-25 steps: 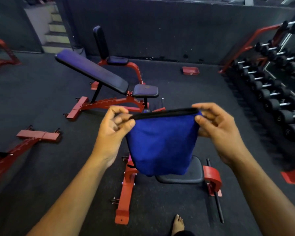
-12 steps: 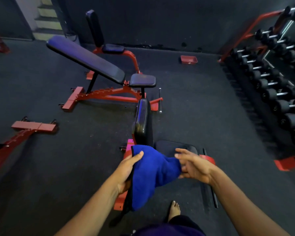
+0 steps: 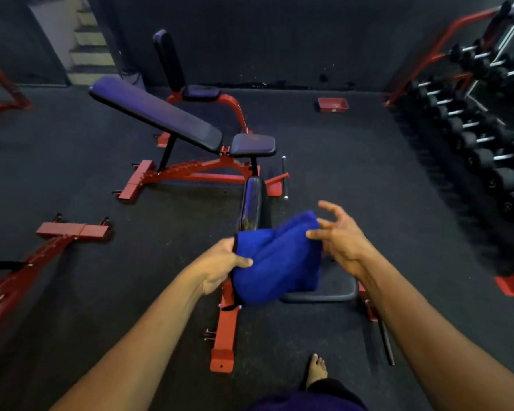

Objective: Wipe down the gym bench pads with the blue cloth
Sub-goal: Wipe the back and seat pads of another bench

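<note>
The left hand (image 3: 220, 264) grips the blue cloth (image 3: 275, 262) at its left edge, thumb curled over the top and fingers hidden beneath the fabric. The cloth hangs bunched above the near bench, covering the left part of its seat pad (image 3: 333, 287) and the foot of its upright back pad (image 3: 253, 201). The right hand (image 3: 340, 240) is beside the cloth's right edge, fingers spread and loosely bent, holding nothing; one fingertip seems to touch the cloth. A second bench (image 3: 172, 120) stands farther back on the floor (image 3: 353, 179), with dumbbells (image 3: 484, 137) racked at the right.
</note>
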### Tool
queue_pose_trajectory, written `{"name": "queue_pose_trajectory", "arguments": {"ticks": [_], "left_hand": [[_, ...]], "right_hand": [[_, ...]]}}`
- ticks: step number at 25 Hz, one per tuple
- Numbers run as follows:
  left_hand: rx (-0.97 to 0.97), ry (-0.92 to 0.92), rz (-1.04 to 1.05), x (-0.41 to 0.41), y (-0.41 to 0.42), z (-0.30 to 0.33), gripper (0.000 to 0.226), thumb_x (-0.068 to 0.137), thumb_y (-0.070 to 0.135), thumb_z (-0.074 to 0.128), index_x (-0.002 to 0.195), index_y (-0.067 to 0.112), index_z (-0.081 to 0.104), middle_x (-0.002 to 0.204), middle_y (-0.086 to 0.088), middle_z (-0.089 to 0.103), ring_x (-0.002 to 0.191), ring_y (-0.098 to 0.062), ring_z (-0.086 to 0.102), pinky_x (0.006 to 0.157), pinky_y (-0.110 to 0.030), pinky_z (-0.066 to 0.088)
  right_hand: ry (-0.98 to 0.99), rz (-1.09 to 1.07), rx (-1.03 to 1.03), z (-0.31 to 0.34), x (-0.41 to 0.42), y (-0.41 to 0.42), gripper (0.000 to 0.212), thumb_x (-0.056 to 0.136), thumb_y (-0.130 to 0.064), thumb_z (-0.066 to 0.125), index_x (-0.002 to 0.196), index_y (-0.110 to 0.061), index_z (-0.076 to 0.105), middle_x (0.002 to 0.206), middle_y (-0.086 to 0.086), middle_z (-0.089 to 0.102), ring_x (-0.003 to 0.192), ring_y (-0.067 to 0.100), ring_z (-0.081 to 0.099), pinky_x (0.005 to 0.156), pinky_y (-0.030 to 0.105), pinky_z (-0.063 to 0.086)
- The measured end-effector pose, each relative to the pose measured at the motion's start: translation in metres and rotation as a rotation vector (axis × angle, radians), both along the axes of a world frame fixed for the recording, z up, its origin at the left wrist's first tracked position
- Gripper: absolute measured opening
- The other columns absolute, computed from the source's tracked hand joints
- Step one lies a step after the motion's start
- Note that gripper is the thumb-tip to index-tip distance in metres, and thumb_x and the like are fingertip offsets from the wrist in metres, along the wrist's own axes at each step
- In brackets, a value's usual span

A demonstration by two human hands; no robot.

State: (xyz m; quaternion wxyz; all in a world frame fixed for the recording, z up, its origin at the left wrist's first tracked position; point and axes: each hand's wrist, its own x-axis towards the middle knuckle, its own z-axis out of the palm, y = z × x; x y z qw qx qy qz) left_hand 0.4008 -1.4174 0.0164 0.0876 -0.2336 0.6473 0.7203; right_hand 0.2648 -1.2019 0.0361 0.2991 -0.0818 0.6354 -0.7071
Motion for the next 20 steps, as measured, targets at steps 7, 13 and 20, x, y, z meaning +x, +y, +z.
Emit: {"name": "queue_pose_trajectory", "arguments": {"ticks": [7,13,20], "left_hand": [[-0.132,0.617,0.149,-0.029,-0.012,0.053,0.031,0.085,-0.004,0.065,0.106,0.018,0.074,0.112,0.0,0.078,0.106,-0.014,0.072,0.089,-0.026,0.055],[-0.796,0.584,-0.019,-0.031,-0.03,0.039,0.051,0.086,-0.01,0.058,0.108,0.034,0.071,0.105,0.013,0.075,0.098,-0.002,0.07,0.086,-0.028,0.055],[-0.87,0.549,-0.323,-0.028,-0.045,0.053,0.042,0.088,-0.01,0.067,0.105,0.029,0.067,0.102,0.02,0.072,0.096,0.001,0.068,0.083,-0.016,0.051]], "right_hand": [[0.434,0.081,-0.2,0.042,-0.024,0.011,0.084,0.08,0.022,0.063,0.147,-0.023,0.037,0.118,0.011,0.071,0.109,0.025,0.068,0.088,0.037,0.056],[0.707,-0.111,0.053,0.025,-0.02,0.017,0.034,0.088,0.004,0.059,0.1,-0.027,0.067,0.098,-0.008,0.073,0.09,0.005,0.068,0.077,0.021,0.051],[0.989,0.268,0.245,0.031,-0.018,0.034,0.031,0.089,0.009,0.064,0.102,-0.017,0.073,0.102,-0.003,0.071,0.096,0.016,0.07,0.086,0.034,0.056]]}}
